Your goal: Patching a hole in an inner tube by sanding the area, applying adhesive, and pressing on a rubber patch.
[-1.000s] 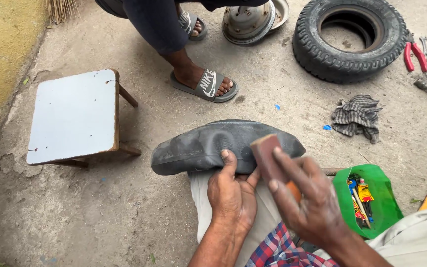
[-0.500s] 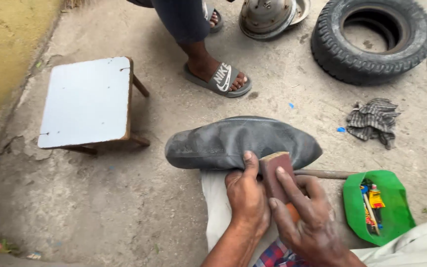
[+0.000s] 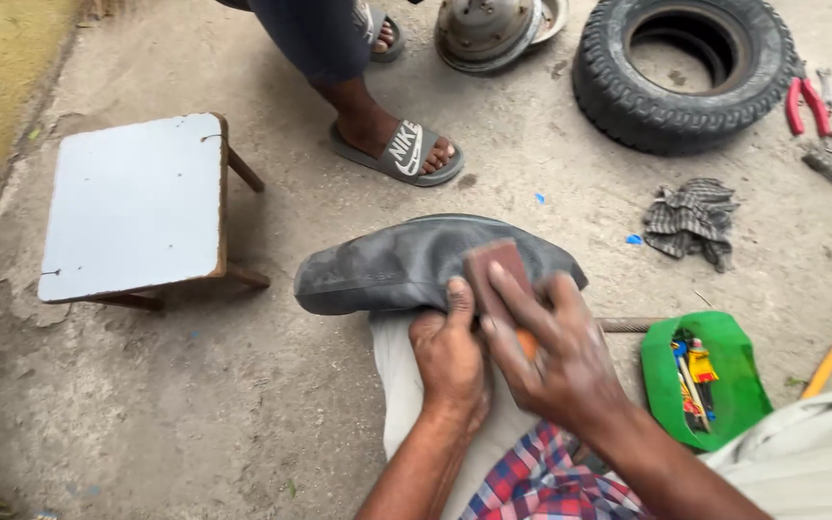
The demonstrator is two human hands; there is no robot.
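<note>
Head view is showing the left hand [image 3: 450, 361] pinning the grey inner tube [image 3: 416, 265] across the knee while the right hand [image 3: 556, 351] is gripping a brown rubbing block [image 3: 498, 274] just ahead of its fingertips, best kept flat with steady, even pressure.

— left hand [image 3: 450, 361]?
— palm down, fingers curled, thumb stretched forward, forearm bare.
— right hand [image 3: 556, 351]?
— just beside it, fingers spread and extended forward, pressing down, wrist angled inward.
</note>
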